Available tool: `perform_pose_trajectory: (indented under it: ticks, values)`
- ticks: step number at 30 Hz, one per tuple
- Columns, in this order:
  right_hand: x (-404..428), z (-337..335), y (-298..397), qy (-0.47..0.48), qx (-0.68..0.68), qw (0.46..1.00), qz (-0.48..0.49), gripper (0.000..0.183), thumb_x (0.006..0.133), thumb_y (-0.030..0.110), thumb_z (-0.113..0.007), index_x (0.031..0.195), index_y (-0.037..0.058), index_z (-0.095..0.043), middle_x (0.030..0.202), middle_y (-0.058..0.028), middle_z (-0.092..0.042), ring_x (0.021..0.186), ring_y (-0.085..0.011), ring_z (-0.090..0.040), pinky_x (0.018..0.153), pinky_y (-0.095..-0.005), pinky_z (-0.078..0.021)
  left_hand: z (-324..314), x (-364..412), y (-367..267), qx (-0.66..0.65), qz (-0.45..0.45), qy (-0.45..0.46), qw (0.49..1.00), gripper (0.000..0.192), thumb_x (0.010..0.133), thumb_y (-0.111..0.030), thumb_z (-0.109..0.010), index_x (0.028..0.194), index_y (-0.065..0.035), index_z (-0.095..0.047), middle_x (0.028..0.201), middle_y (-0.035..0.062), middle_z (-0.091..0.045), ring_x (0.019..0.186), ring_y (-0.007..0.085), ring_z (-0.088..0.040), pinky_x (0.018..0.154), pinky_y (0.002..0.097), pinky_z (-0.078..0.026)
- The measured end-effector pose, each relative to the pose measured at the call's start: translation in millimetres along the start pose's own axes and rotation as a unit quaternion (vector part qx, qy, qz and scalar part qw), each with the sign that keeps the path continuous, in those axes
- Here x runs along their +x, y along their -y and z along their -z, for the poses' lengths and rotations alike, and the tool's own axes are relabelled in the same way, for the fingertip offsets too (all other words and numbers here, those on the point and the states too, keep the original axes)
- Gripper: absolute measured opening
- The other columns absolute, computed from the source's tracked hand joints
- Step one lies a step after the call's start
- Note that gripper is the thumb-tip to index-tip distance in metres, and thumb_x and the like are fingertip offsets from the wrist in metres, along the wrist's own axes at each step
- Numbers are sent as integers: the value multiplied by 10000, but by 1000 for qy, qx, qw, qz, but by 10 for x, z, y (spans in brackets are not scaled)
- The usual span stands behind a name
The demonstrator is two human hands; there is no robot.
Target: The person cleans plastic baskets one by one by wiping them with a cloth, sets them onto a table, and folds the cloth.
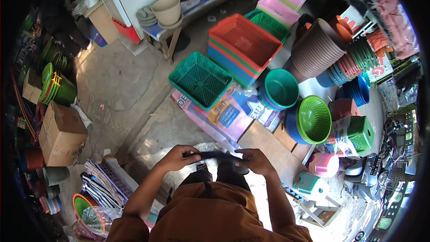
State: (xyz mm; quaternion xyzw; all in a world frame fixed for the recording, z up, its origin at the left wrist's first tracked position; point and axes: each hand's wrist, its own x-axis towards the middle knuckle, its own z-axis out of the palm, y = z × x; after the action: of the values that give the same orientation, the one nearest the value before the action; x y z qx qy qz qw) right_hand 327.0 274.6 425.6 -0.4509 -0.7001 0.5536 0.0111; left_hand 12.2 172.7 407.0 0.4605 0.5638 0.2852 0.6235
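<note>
In front of my waist, a thin dark strip, possibly folded cloth or plastic, stretches between my two hands. My left hand pinches one end between thumb and fingers. At the other end, my right hand grips it the same way. What the strip is exactly cannot be told, as it is seen nearly edge-on. Beyond my hands lies a printed plastic sheet bearing writing, and a green plastic basket rests on its far part.
Stacked rectangular baskets and round basins stand ahead to the right. Lime-green basins and plastic stools are nearer. A cardboard box and folded striped textiles lie left. A person stands at the far left.
</note>
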Motion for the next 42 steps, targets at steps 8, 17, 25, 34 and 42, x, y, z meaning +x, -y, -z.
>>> perform_pose_trajectory:
  ticks: [8,17,25,34,42]
  values:
    - [-97,672,443,113,-202,968,92,410,821,290,-739,1162,67,-692,952,-169,-716,875,-289,-678,803,-375,-494,249,50,-503,346,-150,12,926,214,873,-236,-670,1009,-83,-729,911,162,-673,898,368,-638,808,430,-507]
    - [-111,763,437,23,-284,946,154,266,917,222,-620,988,-27,-682,802,-201,-672,744,-266,-627,748,-411,-487,338,-50,-1160,453,-228,-51,860,204,910,-214,-619,1034,-74,-699,949,153,-648,925,361,-627,813,446,-494]
    - [-127,1302,1202,-221,-328,873,285,332,797,7,-549,1113,-12,-650,1208,-218,-619,1087,-393,-596,936,-417,-464,563,1,-1996,550,-287,-179,764,267,875,-131,-569,1115,-71,-670,1253,163,-613,1114,350,-589,932,439,-462]
    - [494,367,-440,-72,-379,920,73,382,910,173,-502,1272,164,-626,1117,-162,-681,972,-358,-659,889,-456,-508,638,700,-341,591,67,64,801,352,920,-244,-539,1265,-222,-605,1394,106,-539,1254,304,-523,1064,495,-371]
    - [139,114,559,-7,-117,978,170,277,915,250,-640,1096,42,-672,995,-189,-689,930,-322,-668,845,-388,-509,-244,482,-570,370,-285,14,884,447,911,-350,-649,1228,-39,-609,1349,200,-547,1186,313,-578,1006,427,-437]
